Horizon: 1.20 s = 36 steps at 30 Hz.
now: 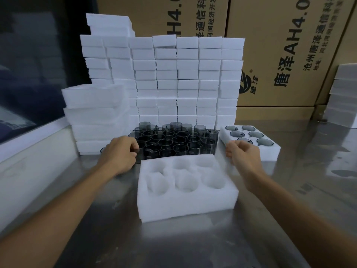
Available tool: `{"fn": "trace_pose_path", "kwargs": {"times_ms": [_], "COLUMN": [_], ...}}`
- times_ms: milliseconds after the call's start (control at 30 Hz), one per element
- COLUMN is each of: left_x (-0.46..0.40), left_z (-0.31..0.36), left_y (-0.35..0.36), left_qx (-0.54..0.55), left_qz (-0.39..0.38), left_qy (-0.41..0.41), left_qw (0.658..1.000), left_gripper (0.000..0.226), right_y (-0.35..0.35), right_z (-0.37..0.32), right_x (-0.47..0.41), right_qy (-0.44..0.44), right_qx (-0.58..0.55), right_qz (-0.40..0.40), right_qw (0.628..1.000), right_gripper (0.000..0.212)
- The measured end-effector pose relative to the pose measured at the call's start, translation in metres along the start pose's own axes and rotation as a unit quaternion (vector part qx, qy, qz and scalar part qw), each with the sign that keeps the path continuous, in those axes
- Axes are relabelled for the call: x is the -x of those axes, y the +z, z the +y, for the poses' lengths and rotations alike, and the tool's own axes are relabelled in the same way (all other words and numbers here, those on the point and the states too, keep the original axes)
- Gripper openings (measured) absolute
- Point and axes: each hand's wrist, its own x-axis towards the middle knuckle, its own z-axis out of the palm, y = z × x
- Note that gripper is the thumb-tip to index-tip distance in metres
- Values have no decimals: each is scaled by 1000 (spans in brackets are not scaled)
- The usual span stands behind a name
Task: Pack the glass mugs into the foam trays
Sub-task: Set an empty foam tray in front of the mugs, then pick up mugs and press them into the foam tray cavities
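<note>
Several dark smoky glass mugs [173,141] stand packed together on the steel table behind an empty white foam tray [186,202] with round pockets. My left hand [119,153] is at the cluster's front left corner, its fingers curled round a glass mug [142,149] there. A second foam tray [270,151], to the right, holds mugs in all its visible pockets. My right hand [243,154] is at that tray's near left corner with curled fingers. Whether it grips the foam is hidden.
A tall wall of stacked white foam blocks [164,78] rises behind the mugs, with larger foam trays [94,117] piled at the left. Printed cardboard boxes [280,55] stand at the back. More foam [342,93] is stacked at the far right. The steel table [173,244] extends toward me.
</note>
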Motion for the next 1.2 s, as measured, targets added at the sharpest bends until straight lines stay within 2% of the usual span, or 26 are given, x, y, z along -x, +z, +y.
{"fn": "trace_pose_path", "kwargs": {"times_ms": [100, 167, 333, 433, 633, 867, 1033, 1200], "left_x": [-1, -1, 7, 10, 17, 32, 36, 38], "left_z": [14, 24, 45, 45, 24, -1, -5, -5], "left_y": [-17, -26, -39, -36, -18, 5, 13, 20], "left_qx": [18, 58, 142, 165, 249, 341, 406, 421], "left_qz": [11, 1, -49, -53, -39, -36, -34, -24], "left_qy": [42, 85, 188, 206, 174, 89, 60, 58], "left_qw": [999, 995, 971, 963, 952, 935, 911, 905], "left_gripper": [35, 33, 30, 29, 27, 29, 39, 42], "right_y": [7, 17, 46, 57, 74, 93, 92, 90], "right_z": [-24, -39, -56, -57, -45, -33, -30, -29], "right_x": [4, 11, 36, 42, 54, 59, 57, 53], "right_qy": [-82, -127, -189, -188, -191, -159, -147, -124], "right_qx": [11, 21, 94, 82, 99, 98, 106, 109], "right_qz": [-31, -84, -271, -329, -301, -365, -368, -358], "right_qw": [996, 988, 939, 922, 929, 912, 912, 919], "right_gripper": [15, 6, 55, 64, 69, 68, 69, 69]}}
